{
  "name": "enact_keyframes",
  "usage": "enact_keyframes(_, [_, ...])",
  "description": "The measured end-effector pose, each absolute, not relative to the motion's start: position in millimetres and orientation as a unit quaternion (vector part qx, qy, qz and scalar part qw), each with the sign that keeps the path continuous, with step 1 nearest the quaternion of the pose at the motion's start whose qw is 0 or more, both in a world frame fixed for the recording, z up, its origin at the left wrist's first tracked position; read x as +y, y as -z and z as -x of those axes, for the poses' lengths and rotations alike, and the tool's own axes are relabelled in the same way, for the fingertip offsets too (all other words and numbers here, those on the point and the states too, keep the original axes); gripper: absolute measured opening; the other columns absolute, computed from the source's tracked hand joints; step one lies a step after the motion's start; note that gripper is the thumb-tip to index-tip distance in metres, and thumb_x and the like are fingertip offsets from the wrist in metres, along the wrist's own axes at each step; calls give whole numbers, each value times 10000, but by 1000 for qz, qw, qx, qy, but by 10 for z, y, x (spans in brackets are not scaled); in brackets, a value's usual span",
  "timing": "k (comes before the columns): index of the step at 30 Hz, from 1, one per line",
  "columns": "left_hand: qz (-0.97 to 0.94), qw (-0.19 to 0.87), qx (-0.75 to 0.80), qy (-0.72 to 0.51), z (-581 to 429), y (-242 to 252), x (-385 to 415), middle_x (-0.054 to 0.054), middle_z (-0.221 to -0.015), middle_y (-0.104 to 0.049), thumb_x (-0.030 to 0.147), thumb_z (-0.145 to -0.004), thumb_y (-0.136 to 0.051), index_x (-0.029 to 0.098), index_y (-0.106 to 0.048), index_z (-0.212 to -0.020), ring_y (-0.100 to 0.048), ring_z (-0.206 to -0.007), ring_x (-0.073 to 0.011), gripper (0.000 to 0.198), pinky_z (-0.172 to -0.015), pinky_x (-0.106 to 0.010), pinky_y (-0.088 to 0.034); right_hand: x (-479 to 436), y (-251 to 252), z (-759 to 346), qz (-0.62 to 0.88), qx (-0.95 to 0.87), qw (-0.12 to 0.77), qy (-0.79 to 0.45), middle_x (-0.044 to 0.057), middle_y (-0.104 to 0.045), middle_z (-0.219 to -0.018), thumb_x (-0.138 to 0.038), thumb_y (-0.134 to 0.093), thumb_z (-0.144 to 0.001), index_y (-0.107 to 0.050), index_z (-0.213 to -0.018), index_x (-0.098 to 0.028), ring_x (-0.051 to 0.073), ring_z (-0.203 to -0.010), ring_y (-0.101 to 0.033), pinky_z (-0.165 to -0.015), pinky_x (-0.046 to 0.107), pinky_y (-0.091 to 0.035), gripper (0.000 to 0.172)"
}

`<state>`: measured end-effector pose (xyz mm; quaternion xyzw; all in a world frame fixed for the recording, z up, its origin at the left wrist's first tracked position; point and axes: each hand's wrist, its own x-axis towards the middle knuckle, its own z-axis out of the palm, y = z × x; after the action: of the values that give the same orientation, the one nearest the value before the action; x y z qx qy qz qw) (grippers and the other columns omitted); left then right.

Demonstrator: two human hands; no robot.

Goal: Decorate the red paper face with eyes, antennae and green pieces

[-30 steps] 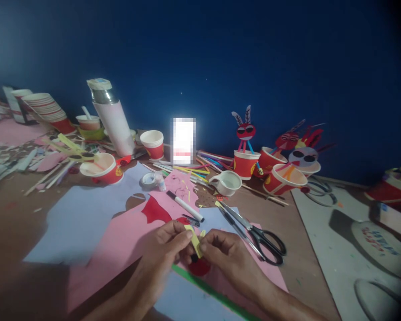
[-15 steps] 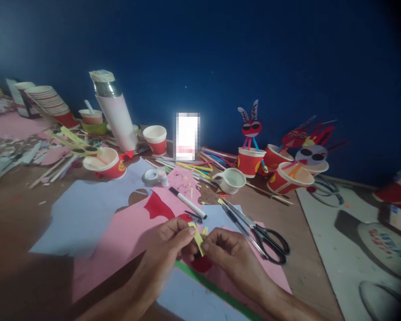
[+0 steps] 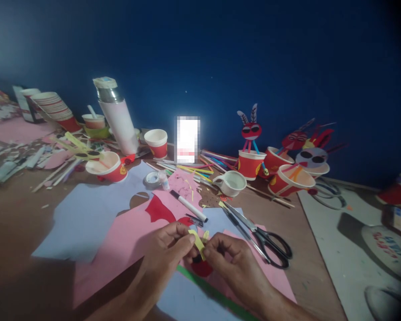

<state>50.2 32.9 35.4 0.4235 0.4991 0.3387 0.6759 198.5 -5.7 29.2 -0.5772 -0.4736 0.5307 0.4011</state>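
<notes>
Between my hands is a small yellow paper strip. My left hand pinches its upper end between thumb and fingers. The fingertips of my right hand close on its lower end. Just below lies a red paper piece with a dark patch, partly hidden by my fingers. Pink paper spreads under both hands, with a green strip beneath them. Right of my right hand lie black-handled scissors and a pen. A white marker rests beyond my fingers.
A white mug stands past the scissors. Red paper cups with paper figures line the right back. A tall flask and stacked cups stand at the back left. Blue-grey paper and scraps lie left.
The whole view has shifted slightly, so things sit a little lower. Both hands keep their pinch on the yellow paper strip, with hardly any other movement.
</notes>
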Motion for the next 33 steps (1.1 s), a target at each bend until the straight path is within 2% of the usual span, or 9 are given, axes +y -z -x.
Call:
enact_keyframes(5, [-426,669,502,-347,-507,-340,324,7,-511,-611,230,-730,-613,147,-581,-651,-520,-507,-107,119,-510,-210,-397,-60,-262,-1962,580,-487,390,-524,-32,-492,-576,-276,-536,-785,-500,-582,-171,107,-570,-407,-541,215,-341,232])
enact_keyframes(9, [-430,671,484,-362,-490,-353,336,7,-526,-607,232,-724,-628,144,-593,-638,-520,-518,-105,128,-527,-211,-396,-19,-369,-2054,560,-548,347,-514,-18,-579,-613,-252,-528,-814,-610,-649,-157,115,-589,-486,-553,207,-369,207])
enact_keyframes(12, [-432,665,478,-378,-440,-372,361,7,-550,-605,242,-728,-639,150,-606,-650,-528,-549,-113,125,-554,-221,-404,56,-568,-2351,535,-669,242,-455,-15,-673,-703,-222,-526,-828,-694,-745,-202,132,-651,-576,-570,205,-384,188])
enact_keyframes(14, [-434,655,481,-388,-398,-387,382,13,-560,-596,255,-731,-645,157,-619,-658,-520,-558,-113,125,-562,-222,-400,111,-697,-2631,584,-730,165,-315,2,-712,-787,-230,-528,-822,-712,-807,-230,163,-702,-619,-638,245,-397,184])
enact_keyframes(17, [-443,645,483,-393,-346,-413,409,13,-581,-595,277,-739,-650,160,-633,-664,-512,-571,-113,140,-571,-223,-395,176,-782,-2997,692,-702,-17,-169,34,-723,-746,-232,-540,-775,-707,-874,-243,240,-713,-642,-607,296,-372,195])
enact_keyframes(20, [-442,653,476,-390,-324,-431,424,12,-582,-593,289,-748,-645,160,-637,-675,-513,-576,-116,149,-581,-228,-396,207,-732,-3141,705,-688,-98,-142,46,-723,-738,-237,-557,-709,-690,-911,-250,269,-712,-644,-562,291,-331,242])
enact_keyframes(24, [-431,675,459,-386,-317,-423,434,11,-601,-599,280,-756,-638,163,-626,-667,-510,-581,-114,147,-588,-232,-394,205,-619,-3123,691,-692,-137,-156,61,-726,-745,-206,-530,-656,-674,-892,-245,301,-732,-647,-545,289,-283,279])
enact_keyframes(29, [-449,680,444,-373,-293,-400,444,12,-584,-582,234,-776,-600,154,-631,-680,-497,-581,-105,129,-571,-226,-365,188,-558,-3172,683,-697,-139,-170,62,-720,-761,-175,-472,-651,-652,-919,-246,285,-718,-642,-541,282,-278,331])
enact_keyframes(33, [-442,688,440,-372,-284,-402,436,14,-595,-581,245,-758,-626,152,-645,-700,-489,-584,-103,112,-572,-227,-367,207,-523,-3135,688,-688,-188,-137,101,-721,-807,-177,-473,-642,-620,-950,-215,330,-754,-651,-521,291,-265,343])
